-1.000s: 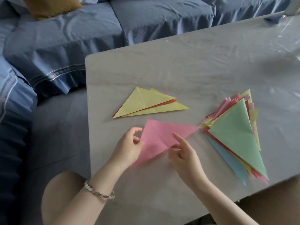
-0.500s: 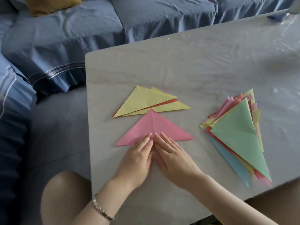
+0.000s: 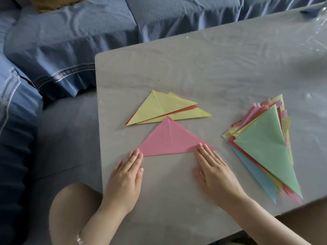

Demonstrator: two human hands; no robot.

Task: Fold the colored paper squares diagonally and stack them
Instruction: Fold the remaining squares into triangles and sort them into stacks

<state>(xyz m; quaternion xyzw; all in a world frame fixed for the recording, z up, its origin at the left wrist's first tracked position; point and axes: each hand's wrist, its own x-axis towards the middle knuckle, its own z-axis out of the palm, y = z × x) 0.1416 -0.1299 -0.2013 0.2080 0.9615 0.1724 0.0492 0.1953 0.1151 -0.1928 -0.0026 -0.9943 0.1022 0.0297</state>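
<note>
So the single folded triangle point(image 3: 169, 138) is laid flat on the front-left part of the table point(image 3: 212, 68), with the small stack point(image 3: 159, 108) placed just behind it, nearly touching its tip. The big fanned pile point(image 3: 265, 147) is set off to the right, apart from both. The left hand point(image 3: 125, 175) is laid flat at the triangle's left corner, the right hand point(image 3: 215, 172) on its right corner. The sofa point(image 3: 88, 32) is found behind the table and to its left.

Grey table point(image 3: 221, 71), blue sofa point(image 3: 88, 32), mustard cushion point(image 3: 56, 2)

Pink triangle point(image 3: 169, 138) lies flat between yellow-red stack point(image 3: 164, 108) and green-topped pile point(image 3: 263, 144).
</note>
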